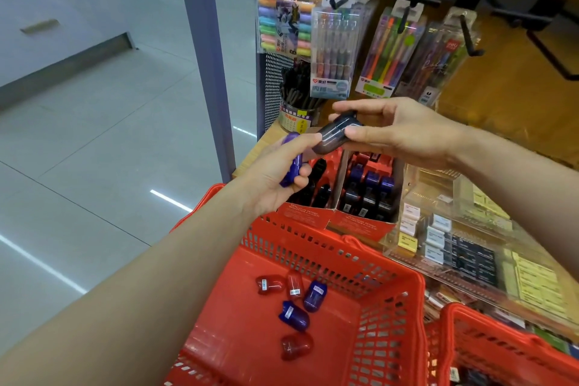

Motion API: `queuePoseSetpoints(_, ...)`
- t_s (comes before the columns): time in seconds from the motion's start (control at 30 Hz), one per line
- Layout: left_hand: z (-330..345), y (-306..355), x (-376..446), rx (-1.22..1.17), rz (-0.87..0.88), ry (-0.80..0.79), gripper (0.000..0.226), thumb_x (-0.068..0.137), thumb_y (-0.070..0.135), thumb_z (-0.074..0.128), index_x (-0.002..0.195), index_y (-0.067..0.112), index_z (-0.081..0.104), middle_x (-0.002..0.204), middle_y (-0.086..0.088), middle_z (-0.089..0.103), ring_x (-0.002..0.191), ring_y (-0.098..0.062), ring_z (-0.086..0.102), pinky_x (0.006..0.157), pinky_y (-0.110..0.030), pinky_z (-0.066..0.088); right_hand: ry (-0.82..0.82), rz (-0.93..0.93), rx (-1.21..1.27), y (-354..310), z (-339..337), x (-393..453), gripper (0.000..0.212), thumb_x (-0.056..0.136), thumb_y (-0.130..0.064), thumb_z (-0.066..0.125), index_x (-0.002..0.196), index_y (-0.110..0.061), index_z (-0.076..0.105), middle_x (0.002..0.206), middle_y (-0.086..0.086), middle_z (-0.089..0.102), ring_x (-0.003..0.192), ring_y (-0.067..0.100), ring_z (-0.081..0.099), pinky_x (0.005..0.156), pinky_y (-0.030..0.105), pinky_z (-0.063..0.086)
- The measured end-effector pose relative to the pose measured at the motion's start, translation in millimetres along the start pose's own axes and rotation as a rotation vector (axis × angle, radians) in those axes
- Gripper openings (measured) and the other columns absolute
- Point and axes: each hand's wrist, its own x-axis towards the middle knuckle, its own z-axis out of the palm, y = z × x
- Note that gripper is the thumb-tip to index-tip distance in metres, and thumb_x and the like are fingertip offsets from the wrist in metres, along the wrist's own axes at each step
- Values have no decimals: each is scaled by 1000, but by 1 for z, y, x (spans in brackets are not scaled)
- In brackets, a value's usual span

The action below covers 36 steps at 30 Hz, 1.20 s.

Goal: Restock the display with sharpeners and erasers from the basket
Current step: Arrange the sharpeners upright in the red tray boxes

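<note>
Red basket (369, 298), mesh-sided, held below the shelf edge; its floor carries five loose sharpeners: three red (270, 284), (295, 284), (296, 346) and two blue (315, 296), (294, 316), clustered left of centre, with bare floor to the right and toward the near wall. Second red basket (501, 351), one, at the right, rim just beside the first. Left hand (275, 175): fingers curled round a blue sharpener (292, 163), forefinger and thumb reaching to the end of a dark sharpener (335, 135). Right hand (398, 131): thumb and fingers pinch the other end of that dark sharpener, held in the air above the display. Red cardboard display boxes (360, 219), two, side by side on the shelf (250, 153) just past the basket's far rim; left box holds dark sharpeners with open gaps, right box is packed with blue and dark ones. Clear tray of erasers (438, 235) to the right, touching the boxes; count cannot be told. Hanging pen packs (332, 50), four, above. Tub of pens (297, 110), one, at the shelf's left end. Open tiled floor (109, 135) on the left.
</note>
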Motion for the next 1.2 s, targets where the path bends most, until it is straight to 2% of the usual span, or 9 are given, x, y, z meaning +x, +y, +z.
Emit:
queuePoseSetpoints(0.07, -1, -1, 2, 4, -18, 21, 15, 91, 24, 68, 103, 18, 62, 88, -2, 65, 45, -3, 42, 36, -13, 33, 5, 24, -68, -1, -2, 2, 53, 81, -7, 68, 133, -16, 58, 115, 9, 72, 104, 23, 70, 84, 23, 57)
queuePoseSetpoints(0.13, -6, -4, 6, 125, -18, 103, 25, 88, 29, 73, 108, 17, 63, 97, -3, 73, 45, -4, 45, 40, -15, 39, 128, 5, -398, 3, -4, 9, 47, 81, -20, 74, 127, -23, 63, 114, 3, 71, 101, 18, 70, 86, 22, 55)
queuePoseSetpoints(0.2, -15, -13, 11, 355, 24, 253, 40, 83, 30, 78, 114, 11, 62, 95, -7, 73, 43, -5, 49, 42, -17, 44, 275, -2, -844, 15, -5, 21, 50, 77, -36, 79, 124, -26, 63, 116, -9, 63, 98, 9, 63, 89, 21, 48)
queuePoseSetpoints(0.27, -30, -27, 17, 624, 85, 353, 49, 78, 29, 83, 115, 8, 57, 81, -7, 66, 41, -8, 52, 43, -19, 46, 307, 48, -1012, 33, -1, 32, 52, 75, -39, 80, 121, -24, 62, 112, -7, 62, 95, 9, 59, 85, 22, 46)
queuePoseSetpoints(0.4, -47, -50, 26, 917, 175, 351, 60, 70, 37, 88, 117, 16, 58, 91, -9, 68, 51, -16, 63, 51, -28, 56, 323, 117, -1126, 72, 9, 54, 53, 74, -49, 80, 118, -27, 62, 115, -2, 67, 109, 20, 60, 99, 43, 45)
queuePoseSetpoints(0.5, -53, -53, 31, 926, 202, 344, 57, 67, 42, 89, 112, 21, 61, 88, -3, 66, 63, -20, 65, 63, -37, 61, 327, 123, -1243, 88, 12, 65, 55, 75, -58, 74, 120, -29, 61, 110, -7, 67, 114, 19, 57, 99, 44, 34)
queuePoseSetpoints(0.73, -54, -50, 28, 820, 184, 303, 42, 77, 32, 84, 109, 17, 61, 71, -3, 64, 42, -9, 56, 45, -23, 50, 249, 190, -1289, 86, 14, 69, 51, 89, -58, 58, 136, -40, 52, 123, -5, 64, 132, 23, 38, 101, 48, 25)
queuePoseSetpoints(1.03, -54, -53, 31, 731, 139, 361, 36, 82, 26, 80, 111, 14, 60, 77, -7, 63, 43, -9, 57, 44, -20, 46, 228, 260, -1330, 86, 26, 68, 53, 90, -60, 54, 139, -41, 49, 133, -1, 59, 140, 28, 26, 109, 56, 21)
queuePoseSetpoints(1.2, -57, -54, 32, 697, 133, 365, 45, 82, 27, 80, 119, 12, 59, 78, -5, 63, 42, -7, 55, 43, -20, 46, 419, 81, -1293, 77, 31, 71, 50, 86, -67, 53, 132, -45, 56, 130, -6, 62, 130, 25, 36, 100, 52, 26)
